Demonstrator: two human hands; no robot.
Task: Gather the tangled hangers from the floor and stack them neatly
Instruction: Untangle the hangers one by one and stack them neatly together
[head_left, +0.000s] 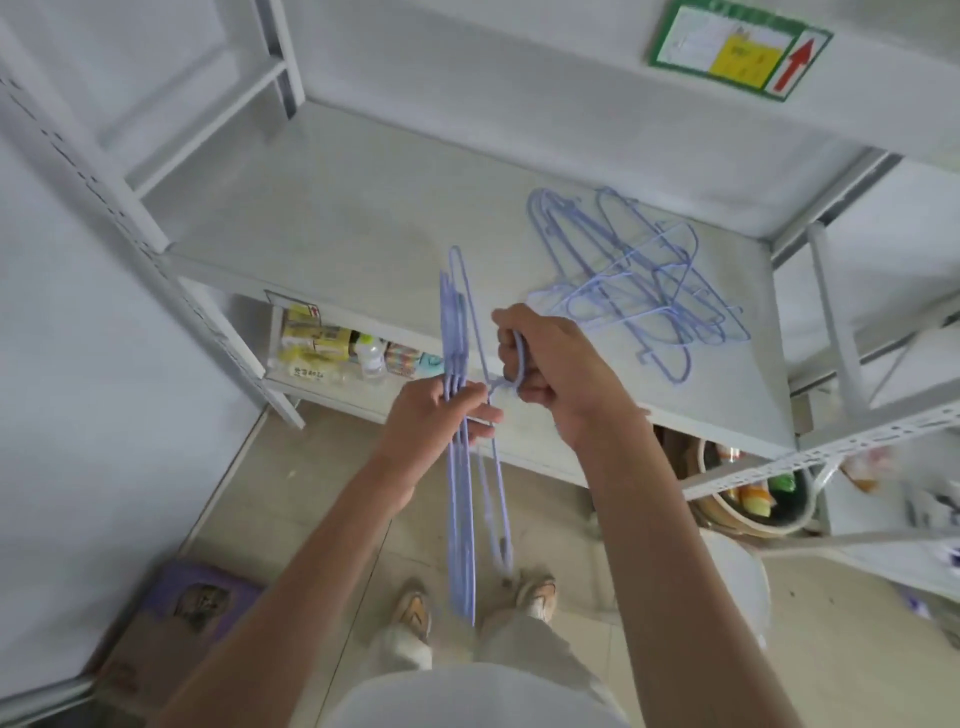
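The person stood before the white shelf. The left hand gripped a bundle of lilac hangers edge-on, just in front of the shelf's front edge and running down toward the shoes. The right hand, above that same edge, curled around the hooks of the bundle. A tangled pile of hangers lay on the shelf surface, toward its right end. Packaged goods sat on the tier beneath.
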